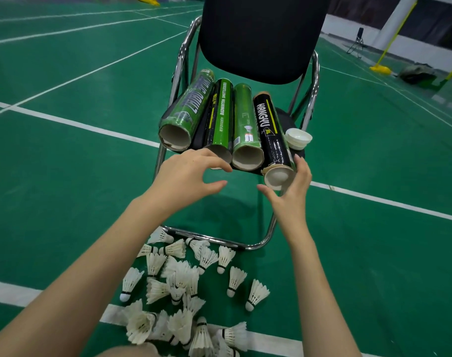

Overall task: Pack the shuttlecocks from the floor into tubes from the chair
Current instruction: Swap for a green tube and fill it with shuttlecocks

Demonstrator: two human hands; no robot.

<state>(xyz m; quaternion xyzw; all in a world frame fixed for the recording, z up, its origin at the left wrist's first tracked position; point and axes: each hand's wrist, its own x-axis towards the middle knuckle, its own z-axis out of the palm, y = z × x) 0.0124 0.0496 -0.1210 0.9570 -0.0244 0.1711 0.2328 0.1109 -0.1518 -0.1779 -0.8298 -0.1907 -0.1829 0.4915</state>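
Shuttlecocks [183,287] litter the floor [65,150] beneath my wrists; my right hand [290,191] cups the black tube [272,132] on the chair [263,37], my left hand [186,176] hovers relaxed, empty, at the green tubes [245,124].

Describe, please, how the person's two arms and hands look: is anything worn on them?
Both forearms are bare up to the bottom edge of the picture; no sleeve shows. The left hand and the right hand wear no glove, and I see no ring, watch or bracelet on either wrist. The fingernails are short, with no visible polish. No markings appear on either arm.
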